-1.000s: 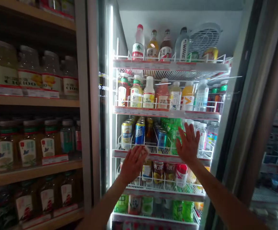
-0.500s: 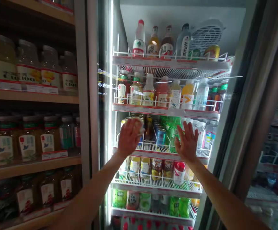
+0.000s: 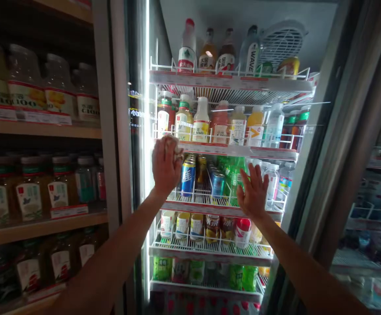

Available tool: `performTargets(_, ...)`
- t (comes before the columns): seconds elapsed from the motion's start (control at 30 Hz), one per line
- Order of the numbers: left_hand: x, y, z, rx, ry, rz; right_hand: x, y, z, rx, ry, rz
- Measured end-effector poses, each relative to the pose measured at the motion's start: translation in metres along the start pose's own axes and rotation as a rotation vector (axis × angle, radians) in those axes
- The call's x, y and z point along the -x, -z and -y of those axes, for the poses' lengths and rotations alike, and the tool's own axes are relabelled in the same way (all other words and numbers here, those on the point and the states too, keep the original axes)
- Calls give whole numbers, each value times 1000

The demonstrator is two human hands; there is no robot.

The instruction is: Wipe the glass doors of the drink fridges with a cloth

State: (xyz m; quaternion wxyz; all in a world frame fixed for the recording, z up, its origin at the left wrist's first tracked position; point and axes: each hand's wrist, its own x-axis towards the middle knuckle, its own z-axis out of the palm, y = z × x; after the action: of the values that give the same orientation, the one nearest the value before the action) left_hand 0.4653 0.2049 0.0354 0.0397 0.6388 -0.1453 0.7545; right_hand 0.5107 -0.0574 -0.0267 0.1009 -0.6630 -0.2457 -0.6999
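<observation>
My left hand (image 3: 166,169) presses a pale, crumpled cloth (image 3: 178,151) against the glass door (image 3: 138,131) of a lit drinks fridge. It is at the left side of the glass, level with the second shelf's front rail. My right hand (image 3: 254,191) rests against the glass farther right, fingers spread, with nothing in it. Behind that hand stand green bottles (image 3: 235,175) and clear bottles (image 3: 272,181). A blue can (image 3: 188,175) shows just right of my left hand. Part of the cloth is hidden beneath my left palm and fingers.
Upright bottles line the upper fridge shelf (image 3: 233,81); cups and cans fill lower ones. A metal door frame (image 3: 333,148) stands at the right. Wooden shelving (image 3: 42,129) with several bottles is at the left. Another glass-fronted cooler (image 3: 374,227) is at far right.
My left hand has moved up and left over the glass with the cloth, uncovering the blue can. My right hand stays at about the same place. The view has shifted slightly.
</observation>
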Motion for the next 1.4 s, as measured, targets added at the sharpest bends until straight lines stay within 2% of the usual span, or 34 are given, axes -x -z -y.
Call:
performTargets(0.07, -3, -2, -2, -11, 38, -34, 0, 0, 0, 0, -1, -2)
performTargets(0.1, 0, -4, -8, -11, -19, -4, 0, 0, 0, 2, 0, -2)
performTargets(0.2, 17, -6, -30, 12, -333, 173, 0, -1, -1, 2, 4, -6)
performTargets(0.27, 20, -5, -31, 15, -420, 250, 0, 0, -1, 0, 8, -6)
performTargets(0.33, 9, -2, -17, -7, -292, 198, 0, 1, -1, 0, 9, -1)
performTargets(0.43, -16, -3, 5, -25, 5, -16, 0, 2, 0, 3, 6, 9)
performTargets(0.5, -21, -8, 1, -20, 56, -76, -1, 2, 0, 6, 9, 14)
performTargets(0.57, -13, -14, -17, -2, -84, 5, -1, 2, -1, 7, 12, 12)
performTargets(0.63, 2, -17, -37, 30, -308, 151, 0, 2, -2, 8, 15, 12)
performTargets(0.7, 10, -16, -45, 53, -432, 255, 0, 2, -3, 7, 22, 17)
performTargets(0.77, 4, -12, -35, 46, -357, 217, 0, 3, -4, 4, 31, 31)
performTargets(0.87, -19, -9, -9, 28, -73, 36, 0, 5, -3, -5, 30, 42)
performTargets(0.93, -25, -10, -7, 39, 28, -20, 0, 5, -2, -6, 23, 40)
performTargets(1.0, -16, -13, -23, 52, -36, 36, 0, 5, -1, -1, 18, 38)
performTargets(1.1, 14, -16, -57, 80, -322, 229, -1, 6, -2, 8, 22, 35)
performTargets(1.17, 25, -14, -63, 94, -432, 303, -1, 7, -4, 6, 32, 41)
performTargets(1.23, 22, -11, -52, 70, -335, 250, 0, 9, -6, 1, 45, 61)
performTargets(1.33, 10, -6, -26, 12, -41, 49, 1, 11, -8, -1, 54, 80)
performTargets(1.4, 13, -5, -23, 8, -12, 22, 2, 11, -8, -1, 48, 82)
